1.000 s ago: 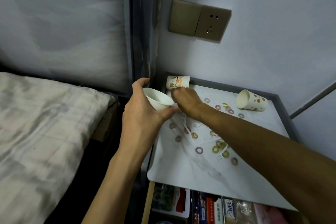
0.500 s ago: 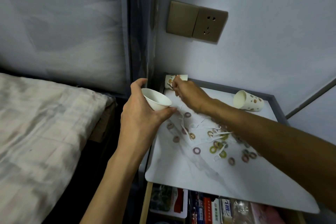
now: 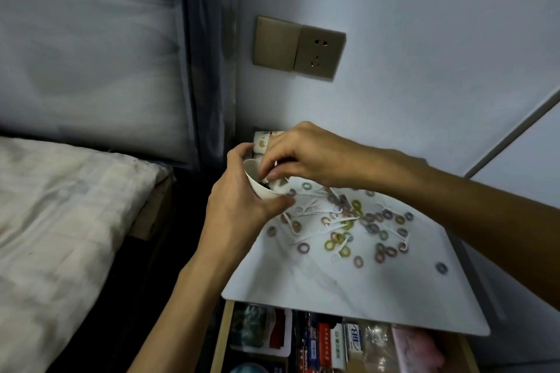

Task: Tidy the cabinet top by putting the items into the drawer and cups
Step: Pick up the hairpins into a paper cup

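Left hand (image 3: 239, 206): grips tilted cup (image 3: 268, 192); tipping further could spill contents.
Right hand (image 3: 303, 154): fingertips bunched over cup mouth, load indiscernible; off-centre release may miss.

1. White paper cup (image 3: 268, 188): tilted, held off the worktop's (image 3: 333, 288) 10 o'clock edge.
2. Patterned cup (image 3: 263, 142): on its side, 11 o'clock corner.
3. Coloured rings (image 3: 357, 221): scattered mid-worktop.
4. Drawer (image 3: 220, 339): open at 6 o'clock.

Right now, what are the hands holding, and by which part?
The left hand grips the white paper cup around its side wall. The right hand dips its fingertips into the cup's mouth; whether they pinch anything cannot be told.
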{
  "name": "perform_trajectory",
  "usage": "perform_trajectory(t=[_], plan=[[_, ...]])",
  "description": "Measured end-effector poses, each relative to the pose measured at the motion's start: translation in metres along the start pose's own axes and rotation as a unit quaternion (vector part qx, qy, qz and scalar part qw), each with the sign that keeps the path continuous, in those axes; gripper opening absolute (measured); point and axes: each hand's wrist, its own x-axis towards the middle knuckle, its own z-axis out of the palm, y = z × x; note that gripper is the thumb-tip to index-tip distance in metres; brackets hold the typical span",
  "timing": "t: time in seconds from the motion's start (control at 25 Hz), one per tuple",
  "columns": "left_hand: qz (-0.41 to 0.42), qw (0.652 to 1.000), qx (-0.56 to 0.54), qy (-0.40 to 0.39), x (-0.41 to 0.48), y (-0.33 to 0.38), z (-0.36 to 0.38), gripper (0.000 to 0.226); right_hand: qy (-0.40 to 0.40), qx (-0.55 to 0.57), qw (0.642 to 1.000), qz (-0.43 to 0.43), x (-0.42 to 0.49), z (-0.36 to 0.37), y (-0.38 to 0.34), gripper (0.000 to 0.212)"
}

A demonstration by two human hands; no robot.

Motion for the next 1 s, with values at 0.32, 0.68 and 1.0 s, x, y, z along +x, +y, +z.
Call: perform_trajectory(t=[0.32, 0.68, 1.0], plan=[[0.047, 0.994, -0.025, -0.091, -0.031, 0.021, 0.034, 0.093, 0.12, 0.189, 0.931, 0.287, -0.101, 0.025, -0.003, 0.016], [0.103, 0.947, 0.089, -0.29, -0.09, 0.067, 0.077, 0.094, 0.192, 0.152, 0.888, 0.389, -0.226, 0.057, -0.027, 0.011], [0.047, 0.933, 0.232, -0.27, -0.171, 0.067, 0.133, 0.02, 0.176, 0.115, 0.886, 0.413, -0.316, 0.113, -0.046, 0.014]])
